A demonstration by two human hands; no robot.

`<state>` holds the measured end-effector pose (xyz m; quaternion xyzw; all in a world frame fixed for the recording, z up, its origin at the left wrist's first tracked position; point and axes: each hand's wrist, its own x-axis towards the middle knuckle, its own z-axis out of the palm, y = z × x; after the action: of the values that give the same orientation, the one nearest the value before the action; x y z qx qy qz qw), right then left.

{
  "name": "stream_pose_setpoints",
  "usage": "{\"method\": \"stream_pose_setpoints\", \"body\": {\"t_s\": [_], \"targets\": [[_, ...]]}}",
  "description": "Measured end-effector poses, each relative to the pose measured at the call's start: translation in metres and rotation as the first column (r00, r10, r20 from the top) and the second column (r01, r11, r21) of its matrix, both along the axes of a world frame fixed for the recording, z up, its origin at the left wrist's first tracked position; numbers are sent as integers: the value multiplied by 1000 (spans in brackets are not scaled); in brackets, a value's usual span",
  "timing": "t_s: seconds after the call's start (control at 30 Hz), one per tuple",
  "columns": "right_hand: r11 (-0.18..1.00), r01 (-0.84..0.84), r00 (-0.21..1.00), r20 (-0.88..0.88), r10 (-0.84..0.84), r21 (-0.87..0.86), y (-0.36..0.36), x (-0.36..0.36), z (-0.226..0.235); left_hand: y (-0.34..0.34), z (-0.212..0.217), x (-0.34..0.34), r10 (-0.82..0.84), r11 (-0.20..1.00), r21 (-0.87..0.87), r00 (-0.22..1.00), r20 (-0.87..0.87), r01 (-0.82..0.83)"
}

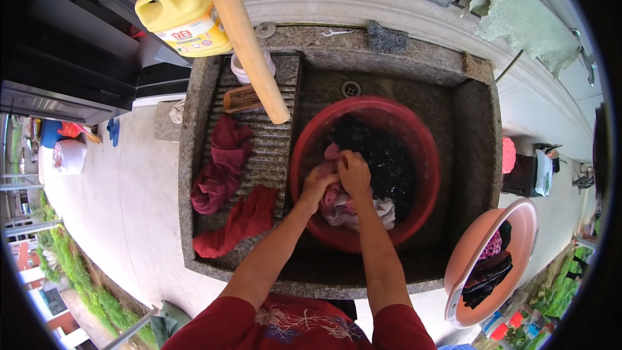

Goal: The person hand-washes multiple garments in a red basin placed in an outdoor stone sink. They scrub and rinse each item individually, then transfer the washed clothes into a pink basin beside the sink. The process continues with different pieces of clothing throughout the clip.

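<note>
A red plastic basin point(429, 198) stands in the stone sink point(468, 126), with dark wet clothing point(382, 149) in its water. Both my hands are closed on a pink and white garment point(343, 204) over the near left part of the basin. My left hand point(317, 188) grips it on the left side, and my right hand point(354, 172) grips it right beside, the two almost touching. The garment's lower part hangs bunched against the basin's near side. On the ribbed washboard point(269, 139) left of the basin lie a maroon cloth point(223, 162) and a red cloth point(240, 223).
A wooden pole point(246, 42) juts over the washboard, above a wooden scrubbing brush point(241, 98) and a white tub point(253, 68). A yellow detergent jug point(183, 16) stands at the back left. At the right, a pink basin point(459, 269) holds clothes. A grey scouring pad point(387, 37) sits on the back ledge.
</note>
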<state>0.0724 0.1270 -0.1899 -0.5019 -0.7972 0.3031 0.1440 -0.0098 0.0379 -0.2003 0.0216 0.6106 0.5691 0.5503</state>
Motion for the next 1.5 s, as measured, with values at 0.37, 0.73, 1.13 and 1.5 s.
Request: {"method": "stream_pose_setpoints", "body": {"t_s": [0.37, 0.73, 1.13, 1.5], "targets": [[658, -65, 776, -453, -440, -750, 31, 45, 94, 5, 61, -14, -44, 905, 413, 943, 331, -103], [774, -318, 268, -835, -480, -548, 32, 52, 191, 3, 63, -12, -425, 816, 162, 766, -483, 555], [798, -238, 99, -831, -547, -554, 42, 91, 182, -2, 97, -3, 64, 958, 273, 866, -496, 85], [963, -53, 997, 66, 37, 264, -16, 69, -26, -16, 0, 12, -549, 747, -571, -169, -819, 340]]}}
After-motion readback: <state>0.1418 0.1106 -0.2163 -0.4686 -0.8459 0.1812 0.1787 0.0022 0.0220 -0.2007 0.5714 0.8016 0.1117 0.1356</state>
